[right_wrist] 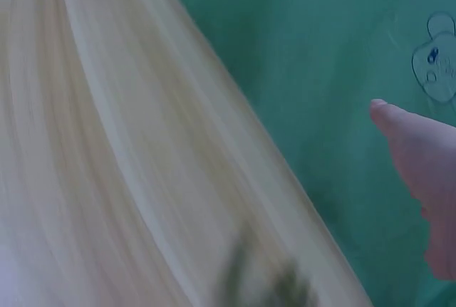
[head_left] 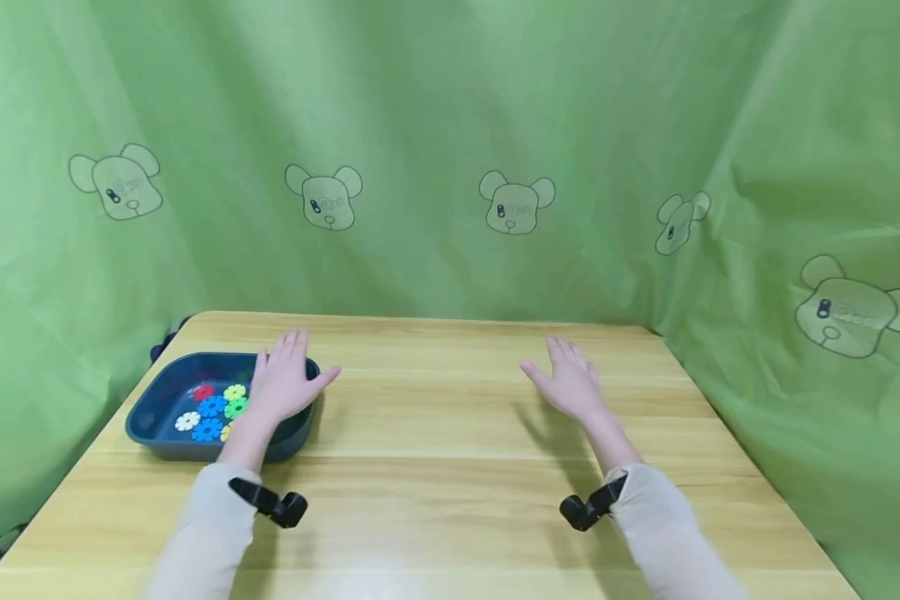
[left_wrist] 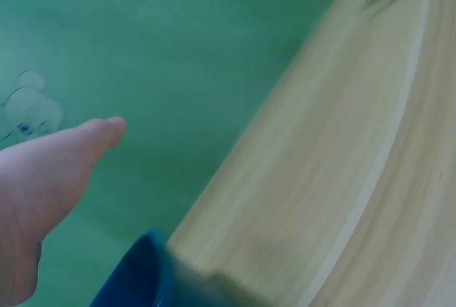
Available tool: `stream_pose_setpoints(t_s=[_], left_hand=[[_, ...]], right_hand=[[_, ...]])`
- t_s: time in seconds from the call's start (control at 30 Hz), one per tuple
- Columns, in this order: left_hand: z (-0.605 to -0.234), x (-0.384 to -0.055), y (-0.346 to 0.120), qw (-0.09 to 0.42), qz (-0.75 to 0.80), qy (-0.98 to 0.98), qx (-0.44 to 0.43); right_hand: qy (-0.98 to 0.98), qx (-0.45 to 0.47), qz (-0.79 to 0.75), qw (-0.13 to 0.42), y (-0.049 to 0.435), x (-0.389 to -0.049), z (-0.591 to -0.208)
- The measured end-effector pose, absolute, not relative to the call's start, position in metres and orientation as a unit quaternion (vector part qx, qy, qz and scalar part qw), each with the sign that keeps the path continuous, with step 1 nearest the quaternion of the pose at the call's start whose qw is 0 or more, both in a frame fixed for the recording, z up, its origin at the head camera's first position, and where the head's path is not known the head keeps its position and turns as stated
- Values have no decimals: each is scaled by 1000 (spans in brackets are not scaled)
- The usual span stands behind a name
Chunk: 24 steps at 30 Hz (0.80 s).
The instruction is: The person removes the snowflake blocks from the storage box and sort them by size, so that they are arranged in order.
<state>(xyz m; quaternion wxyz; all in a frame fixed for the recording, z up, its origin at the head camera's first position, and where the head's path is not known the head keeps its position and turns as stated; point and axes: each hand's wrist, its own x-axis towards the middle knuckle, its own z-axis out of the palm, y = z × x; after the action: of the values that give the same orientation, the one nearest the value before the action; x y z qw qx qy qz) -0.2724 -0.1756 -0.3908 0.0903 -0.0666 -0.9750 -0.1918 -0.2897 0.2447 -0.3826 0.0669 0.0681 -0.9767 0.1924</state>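
Note:
My left hand (head_left: 283,385) is held out with straight fingers over the right part of a dark blue tray (head_left: 150,446), palm down and holding nothing. Inside the tray lie several flower-shaped plastic pieces: a red piece (head_left: 203,391), a white piece (head_left: 187,421), blue pieces (head_left: 207,430), a green piece (head_left: 236,407) and yellow ones, partly hidden by the left arm. Over the right half of the table, my right hand (head_left: 570,385) is stretched out too, thumb spread and nothing in it. In the left wrist view the thumb (left_wrist: 85,139) stands apart above the tray's corner (left_wrist: 153,271).
The wooden table (head_left: 435,483) carries the tray at its left side. A green curtain (head_left: 420,100) with bear-head prints surrounds the table's back and sides. Each wrist wears a black camera mount, the left mount (head_left: 270,502) and the right mount (head_left: 592,504).

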Motion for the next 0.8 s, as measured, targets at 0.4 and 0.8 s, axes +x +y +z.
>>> stream_pose_setpoints(t_s=[0.4,0.8], left_hand=[[-374,-228,-276,108,-384,-917,-2],[-392,-213,-348,114,-484,-863,93]], right_hand=[[-909,98,405,26,152,-289,-380],[-861,144,487,-28,47,-288,-389]])
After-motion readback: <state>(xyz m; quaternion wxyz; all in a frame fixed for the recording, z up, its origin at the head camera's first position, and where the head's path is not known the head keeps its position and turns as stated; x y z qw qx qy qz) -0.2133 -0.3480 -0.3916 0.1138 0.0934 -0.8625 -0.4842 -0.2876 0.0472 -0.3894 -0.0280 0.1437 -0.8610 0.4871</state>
